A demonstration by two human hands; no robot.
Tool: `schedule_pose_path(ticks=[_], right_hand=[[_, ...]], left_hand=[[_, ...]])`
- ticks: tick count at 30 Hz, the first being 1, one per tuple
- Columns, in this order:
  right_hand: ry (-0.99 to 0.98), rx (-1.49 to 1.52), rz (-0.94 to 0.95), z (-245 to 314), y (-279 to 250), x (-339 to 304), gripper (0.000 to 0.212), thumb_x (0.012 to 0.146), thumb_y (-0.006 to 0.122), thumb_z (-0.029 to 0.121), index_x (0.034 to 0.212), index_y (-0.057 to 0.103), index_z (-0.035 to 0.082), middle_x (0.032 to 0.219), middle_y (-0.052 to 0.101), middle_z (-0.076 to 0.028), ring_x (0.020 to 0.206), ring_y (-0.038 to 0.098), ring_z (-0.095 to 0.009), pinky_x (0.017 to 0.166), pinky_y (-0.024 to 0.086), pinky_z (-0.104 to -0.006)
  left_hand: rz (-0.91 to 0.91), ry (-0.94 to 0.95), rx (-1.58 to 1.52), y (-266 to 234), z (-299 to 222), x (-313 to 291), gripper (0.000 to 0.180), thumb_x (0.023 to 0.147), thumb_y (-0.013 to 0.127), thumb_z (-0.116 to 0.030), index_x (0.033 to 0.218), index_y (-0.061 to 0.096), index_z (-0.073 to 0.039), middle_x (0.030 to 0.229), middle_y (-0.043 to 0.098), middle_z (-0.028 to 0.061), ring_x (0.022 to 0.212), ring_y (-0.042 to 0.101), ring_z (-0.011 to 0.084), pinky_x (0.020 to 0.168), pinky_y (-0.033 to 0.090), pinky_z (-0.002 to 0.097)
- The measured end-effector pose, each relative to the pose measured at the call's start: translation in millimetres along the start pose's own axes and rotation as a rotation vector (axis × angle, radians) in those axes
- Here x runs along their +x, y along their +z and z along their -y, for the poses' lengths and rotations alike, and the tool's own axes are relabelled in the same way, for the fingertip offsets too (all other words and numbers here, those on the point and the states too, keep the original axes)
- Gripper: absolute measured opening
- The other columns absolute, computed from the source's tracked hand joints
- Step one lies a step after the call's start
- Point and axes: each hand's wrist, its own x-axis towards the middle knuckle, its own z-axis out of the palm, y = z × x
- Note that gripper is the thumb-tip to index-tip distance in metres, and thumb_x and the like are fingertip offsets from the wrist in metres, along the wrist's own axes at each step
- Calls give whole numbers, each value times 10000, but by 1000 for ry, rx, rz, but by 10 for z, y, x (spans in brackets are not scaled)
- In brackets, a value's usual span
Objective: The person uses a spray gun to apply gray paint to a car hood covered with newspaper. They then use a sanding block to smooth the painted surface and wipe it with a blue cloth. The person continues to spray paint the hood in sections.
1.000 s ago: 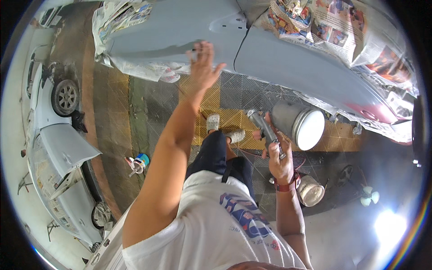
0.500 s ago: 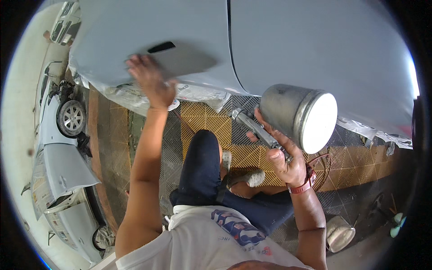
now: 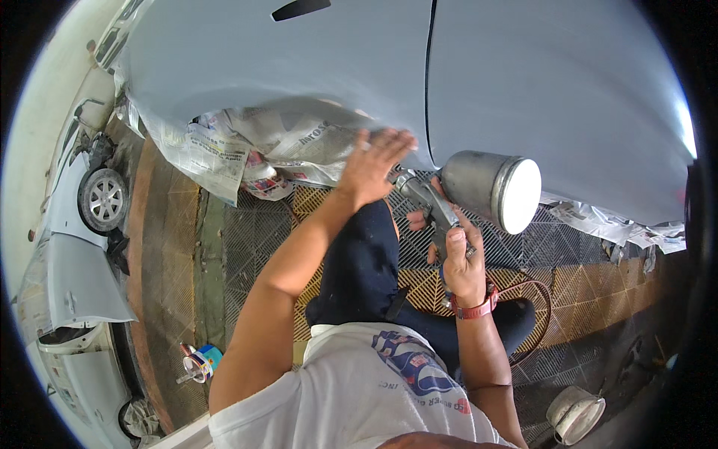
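Note:
My right hand [image 3: 465, 258] is wrapped round a metal spray gun [image 3: 430, 200]. The gun's grey cup [image 3: 479, 183], with a white round end, tilts to the right close to the car's lower edge. Grey and smooth, the car body panel [image 3: 299, 67] fills the far side, with a dark door seam running down to the gun. My left hand [image 3: 374, 166] has its fingers stretched out at the lower edge of this panel, left of the gun; whether it touches the panel I cannot tell. Nothing shows in the left hand.
Newspaper masking [image 3: 292, 142] hangs under the panel. A reddish hose [image 3: 550, 307] curves over the patterned floor tiles [image 3: 576, 292]. A metal pot [image 3: 576, 414] stands at lower right, a colourful can [image 3: 200, 363] at lower left. Other car bodies [image 3: 82, 277] stand at far left.
My left hand has moved right from the panel near the dark slot to its lower edge beside the gun. My right hand and the spray gun have shifted slightly left. The view has shifted too.

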Motion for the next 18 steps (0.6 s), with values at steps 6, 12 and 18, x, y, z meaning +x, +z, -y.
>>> schedule_pose_path(ticks=[6, 12, 18], right_hand=[[-15, -22, -47, -86, 101, -114, 1047, 1067, 504, 775, 1646, 435, -94, 1220, 784, -206, 1095, 769, -223, 581, 570, -232], [-85, -4, -76, -276, 88, -228, 789, 1147, 522, 563, 1599, 525, -84, 1327, 767, -226, 976, 769, -204, 584, 564, -246], [-25, -80, -99, -371, 53, -287, 1076, 1061, 499, 787, 1643, 422, -115, 1246, 776, -194, 1118, 750, -207, 597, 577, -237]], left_hand=[[-439, -360, 443, -1389, 1632, -244, 997, 1035, 578, -703, 1787, 207, -163, 1856, 112, 222, 1721, 60, 426, 1337, 44, 706], [-583, -319, 352, -1547, 1496, 5, 949, 1115, 354, -727, 1782, 175, -75, 1838, 124, 273, 1705, 72, 483, 1333, 32, 710], [-284, -86, 261, -285, 287, 274, 991, 1059, 403, -802, 1765, 302, -114, 1864, 137, 163, 1718, -39, 439, 1322, -115, 699]])
